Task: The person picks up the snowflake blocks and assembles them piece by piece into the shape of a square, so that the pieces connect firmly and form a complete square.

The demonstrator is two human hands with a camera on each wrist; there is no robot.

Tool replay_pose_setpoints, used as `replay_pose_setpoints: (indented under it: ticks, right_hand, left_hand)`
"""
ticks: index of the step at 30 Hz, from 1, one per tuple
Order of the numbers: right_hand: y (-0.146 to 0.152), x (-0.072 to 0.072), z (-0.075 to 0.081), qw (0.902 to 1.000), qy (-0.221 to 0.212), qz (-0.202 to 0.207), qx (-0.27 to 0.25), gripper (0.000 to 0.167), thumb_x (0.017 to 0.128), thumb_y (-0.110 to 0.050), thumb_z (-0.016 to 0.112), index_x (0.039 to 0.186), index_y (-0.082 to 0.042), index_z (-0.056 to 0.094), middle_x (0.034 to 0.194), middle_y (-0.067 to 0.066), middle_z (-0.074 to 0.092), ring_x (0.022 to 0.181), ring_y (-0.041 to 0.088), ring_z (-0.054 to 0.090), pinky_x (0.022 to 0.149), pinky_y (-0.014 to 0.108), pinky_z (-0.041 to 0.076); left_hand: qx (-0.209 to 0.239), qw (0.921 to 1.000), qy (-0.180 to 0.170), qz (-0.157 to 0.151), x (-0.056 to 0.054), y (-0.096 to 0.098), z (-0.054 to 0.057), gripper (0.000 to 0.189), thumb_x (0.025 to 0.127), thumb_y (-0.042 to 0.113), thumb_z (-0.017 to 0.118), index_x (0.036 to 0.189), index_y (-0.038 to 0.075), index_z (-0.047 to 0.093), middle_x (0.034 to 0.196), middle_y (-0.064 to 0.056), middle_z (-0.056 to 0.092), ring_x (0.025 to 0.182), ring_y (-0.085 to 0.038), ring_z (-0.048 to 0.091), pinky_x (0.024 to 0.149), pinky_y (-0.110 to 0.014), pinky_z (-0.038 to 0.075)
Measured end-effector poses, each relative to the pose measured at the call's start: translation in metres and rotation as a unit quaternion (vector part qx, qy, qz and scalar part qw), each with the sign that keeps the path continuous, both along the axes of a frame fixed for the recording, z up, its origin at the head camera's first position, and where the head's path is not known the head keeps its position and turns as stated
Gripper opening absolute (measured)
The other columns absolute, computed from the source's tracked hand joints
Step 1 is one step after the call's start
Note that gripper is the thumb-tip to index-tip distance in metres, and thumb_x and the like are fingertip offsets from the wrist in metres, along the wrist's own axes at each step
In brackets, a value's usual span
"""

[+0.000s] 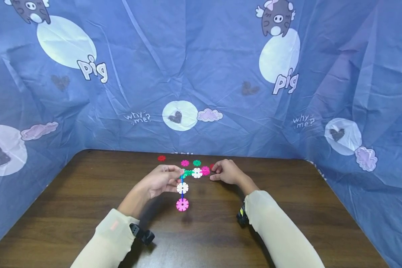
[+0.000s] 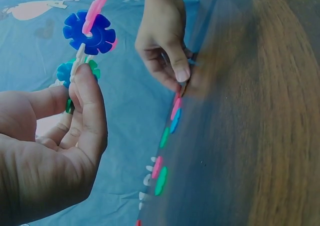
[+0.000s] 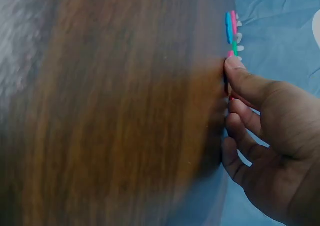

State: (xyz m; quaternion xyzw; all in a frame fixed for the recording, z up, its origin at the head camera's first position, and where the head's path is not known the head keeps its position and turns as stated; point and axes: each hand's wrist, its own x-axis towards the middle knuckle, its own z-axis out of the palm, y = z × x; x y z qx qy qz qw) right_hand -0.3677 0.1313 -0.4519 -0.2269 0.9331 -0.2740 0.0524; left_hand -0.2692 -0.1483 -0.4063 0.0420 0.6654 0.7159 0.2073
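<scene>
My left hand (image 1: 160, 180) pinches a chain of notched plastic discs near its upper end. From the fingers hang a white disc (image 1: 182, 188) and a pink disc (image 1: 182, 204), with edge-on blue discs between; the left wrist view shows one blue disc (image 2: 89, 32) face-on. To the right of the fingers appear a green piece, another white disc (image 1: 197, 172) and another pink disc (image 1: 205, 171); whether all are joined I cannot tell. My right hand (image 1: 229, 172) has bent fingers low by the table, beside a partly hidden red disc (image 1: 212, 166). Its thumb and forefinger stand apart.
Loose discs lie toward the back of the brown wooden table (image 1: 201, 238): a red one (image 1: 161, 158), a pink one (image 1: 185, 163) and a green one (image 1: 196, 163). Blue printed cloth (image 1: 227, 137) hangs behind and at both sides.
</scene>
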Motion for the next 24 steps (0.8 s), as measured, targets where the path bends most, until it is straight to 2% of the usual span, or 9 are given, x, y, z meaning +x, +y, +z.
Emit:
replay_pose_setpoints:
  ticks: [5, 11, 15, 19, 24]
  right_hand:
    - [-0.002, 0.0, 0.001, 0.9997, -0.014, -0.016, -0.013, 0.023, 0.085, -0.019, 0.086, 0.1, -0.007, 0.072, 0.085, 0.0, 0.062, 0.081, 0.014, 0.056, 0.078, 0.03, 0.049]
    - [0.003, 0.004, 0.007, 0.9993, -0.015, -0.007, -0.033, 0.026, 0.083, -0.007, 0.084, 0.089, -0.006, 0.059, 0.079, 0.002, 0.057, 0.075, 0.014, 0.054, 0.071, 0.028, 0.047]
    - [0.009, 0.01, 0.011, 0.9964, -0.012, -0.003, -0.084, 0.016, 0.087, 0.002, 0.075, 0.091, -0.003, 0.061, 0.075, 0.002, 0.061, 0.068, 0.013, 0.058, 0.064, 0.026, 0.048]
    - [0.011, 0.021, 0.017, 0.9839, -0.037, 0.002, -0.175, 0.008, 0.092, 0.004, 0.07, 0.099, 0.002, 0.064, 0.078, 0.009, 0.069, 0.067, 0.015, 0.064, 0.059, 0.027, 0.053]
    - [0.007, 0.043, 0.03, 0.9569, -0.083, 0.01, -0.278, 0.013, 0.095, 0.005, 0.066, 0.107, 0.009, 0.064, 0.088, 0.02, 0.071, 0.07, 0.017, 0.067, 0.07, 0.043, 0.062]
  left_hand:
    - [0.003, 1.0, 0.0, -0.002, 0.0, -0.001, -0.001, 0.009, 0.102, 0.012, 0.062, 0.095, 0.007, 0.066, 0.078, -0.003, 0.06, 0.069, -0.012, 0.06, 0.069, -0.031, 0.06]
    - [0.006, 1.0, 0.0, -0.002, -0.001, 0.0, -0.004, 0.009, 0.102, 0.01, 0.061, 0.096, 0.008, 0.066, 0.079, -0.004, 0.059, 0.067, -0.012, 0.06, 0.068, -0.03, 0.06]
    - [0.005, 1.0, -0.003, -0.002, 0.0, 0.0, -0.004, 0.01, 0.103, 0.011, 0.061, 0.095, 0.008, 0.066, 0.08, -0.005, 0.059, 0.067, -0.012, 0.059, 0.068, -0.03, 0.06]
    - [-0.001, 1.0, -0.005, -0.002, 0.0, 0.0, -0.003, 0.009, 0.103, 0.013, 0.061, 0.096, 0.007, 0.066, 0.081, -0.005, 0.06, 0.069, -0.012, 0.06, 0.07, -0.031, 0.06]
    - [0.003, 1.0, -0.004, -0.006, 0.0, -0.001, -0.004, 0.009, 0.102, 0.012, 0.062, 0.096, 0.007, 0.066, 0.081, -0.006, 0.059, 0.069, -0.012, 0.06, 0.07, -0.031, 0.06]
